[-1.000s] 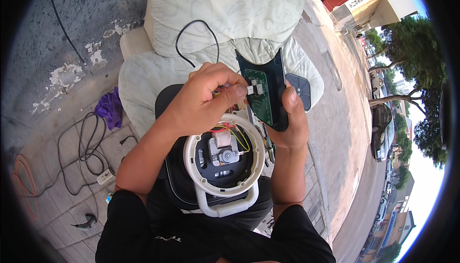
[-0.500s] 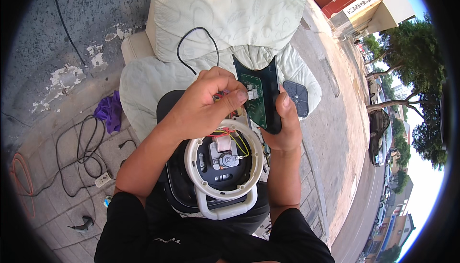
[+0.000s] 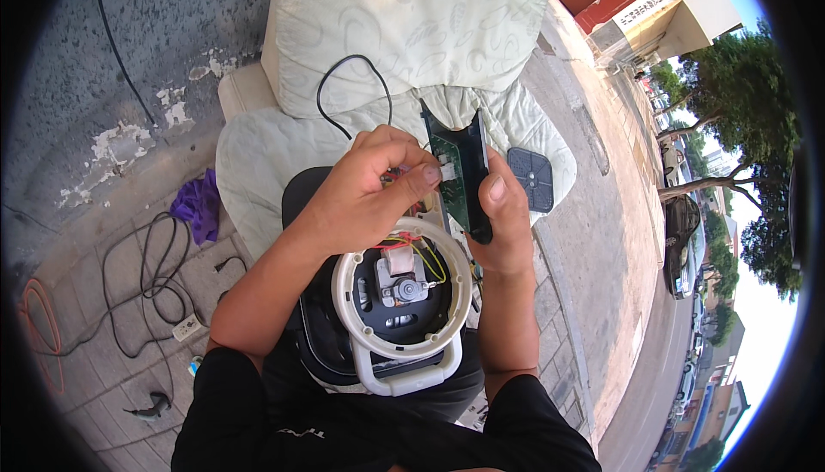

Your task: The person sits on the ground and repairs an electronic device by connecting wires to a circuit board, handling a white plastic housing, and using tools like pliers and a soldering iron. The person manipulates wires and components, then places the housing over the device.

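My right hand (image 3: 505, 227) grips a dark curved panel (image 3: 475, 167) by its right edge, thumb on the front. A green circuit board (image 3: 455, 199) is fixed inside that panel, tilted toward my left hand. Thumb and fingers of my left hand (image 3: 369, 184) pinch a white plug connector (image 3: 447, 169) at the board, with thin wires partly hidden behind the hand. Below both hands, an opened black appliance (image 3: 320, 339) rests on my lap. Its white ring and handle (image 3: 412, 379) surround a small motor (image 3: 402, 288) with red and yellow wires.
A pale quilted cushion (image 3: 412, 25) lies ahead, with a black cable (image 3: 322, 85) and a dark square cover (image 3: 530, 180) on it. To the left are a purple cloth (image 3: 198, 205), a tangled cord with a power strip (image 3: 186, 327), and a hand tool (image 3: 153, 407) on the paving.
My right hand has turned the panel, so the board now shows narrower and more edge-on. My left hand keeps its pinch at the connector.
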Tool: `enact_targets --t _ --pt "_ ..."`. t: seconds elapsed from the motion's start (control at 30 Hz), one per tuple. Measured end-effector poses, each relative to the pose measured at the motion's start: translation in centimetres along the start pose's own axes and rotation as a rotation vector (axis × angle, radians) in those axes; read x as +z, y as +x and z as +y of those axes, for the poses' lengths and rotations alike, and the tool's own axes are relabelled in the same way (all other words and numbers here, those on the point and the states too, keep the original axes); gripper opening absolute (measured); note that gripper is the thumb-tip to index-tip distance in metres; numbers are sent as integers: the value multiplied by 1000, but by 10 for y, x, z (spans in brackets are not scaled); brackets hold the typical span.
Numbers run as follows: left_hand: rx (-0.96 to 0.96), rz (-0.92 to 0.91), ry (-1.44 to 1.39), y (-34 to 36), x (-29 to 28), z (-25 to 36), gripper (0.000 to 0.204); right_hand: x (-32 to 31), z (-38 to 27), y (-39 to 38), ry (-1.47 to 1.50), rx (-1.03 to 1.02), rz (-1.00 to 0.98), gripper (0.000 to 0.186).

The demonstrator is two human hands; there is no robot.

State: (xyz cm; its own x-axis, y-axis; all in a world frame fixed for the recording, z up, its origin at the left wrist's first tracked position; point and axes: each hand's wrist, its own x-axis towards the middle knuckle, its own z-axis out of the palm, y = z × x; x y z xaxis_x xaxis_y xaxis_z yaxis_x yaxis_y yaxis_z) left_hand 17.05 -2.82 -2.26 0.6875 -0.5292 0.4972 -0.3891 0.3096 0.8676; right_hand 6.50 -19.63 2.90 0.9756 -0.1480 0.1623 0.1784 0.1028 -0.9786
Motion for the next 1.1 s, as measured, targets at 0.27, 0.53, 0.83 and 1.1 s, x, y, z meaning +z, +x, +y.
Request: enact_targets --t 0.27,0.53,0.83,1.1 --pt "-2 -3 31 1 0 5 18 -1 2 -1 -16 0 0 72" --pt "-56 13 -73 -2 3 5 22 4 3 0 -61 -19 21 80" --pt "-96 18 -37 -4 2 6 19 8 6 -1 -48 -19 42 81" --pt "-89 27 -34 -3 5 4 19 9 4 0 -45 -26 47 79"
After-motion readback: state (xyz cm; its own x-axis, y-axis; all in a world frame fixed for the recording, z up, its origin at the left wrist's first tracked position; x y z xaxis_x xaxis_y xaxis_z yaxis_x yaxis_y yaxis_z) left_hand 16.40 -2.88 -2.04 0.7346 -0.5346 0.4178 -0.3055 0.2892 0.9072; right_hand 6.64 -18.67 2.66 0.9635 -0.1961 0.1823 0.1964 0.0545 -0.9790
